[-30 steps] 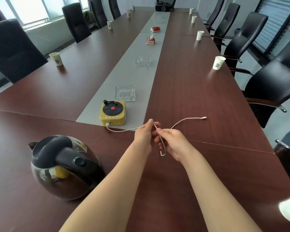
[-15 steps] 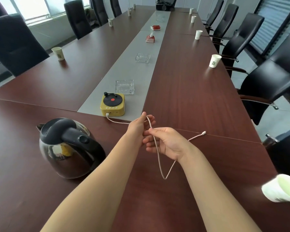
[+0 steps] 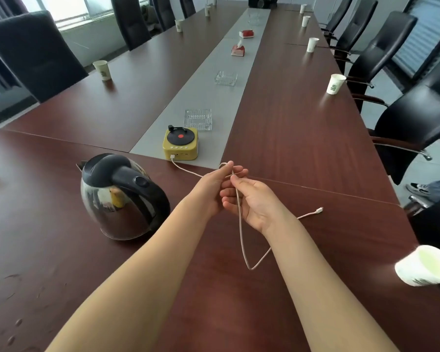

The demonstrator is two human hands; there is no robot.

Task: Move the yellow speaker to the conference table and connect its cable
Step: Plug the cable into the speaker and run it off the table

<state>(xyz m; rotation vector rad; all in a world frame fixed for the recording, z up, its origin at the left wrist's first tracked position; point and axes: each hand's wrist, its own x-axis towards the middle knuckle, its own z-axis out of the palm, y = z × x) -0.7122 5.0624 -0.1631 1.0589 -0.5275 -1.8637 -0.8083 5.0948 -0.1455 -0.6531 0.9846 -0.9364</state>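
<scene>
The yellow speaker (image 3: 180,144) sits on the grey strip that runs down the middle of the tabletop (image 3: 302,138), its record-player top facing up. A white cable (image 3: 241,232) is plugged into the front of the speaker, low on its left side. From there the cable runs across the dark wood, nearer the camera and to the right of the speaker, up into both hands.

The left hand (image 3: 211,191) pinches the cable between thumb and fingertips, just this side of the speaker. The right hand (image 3: 254,201) touches it, palm turned up, fingers loosely curled round the cable as it crosses the palm. Below that hand the cable hangs in a narrow loop, then passes behind the wrist. Its free plug (image 3: 319,210) lies on the wood, right of the speaker and well apart from it.

A steel kettle (image 3: 125,196) stands left of the speaker, closer to the camera. A glass ashtray (image 3: 198,119) sits just behind the speaker.
</scene>
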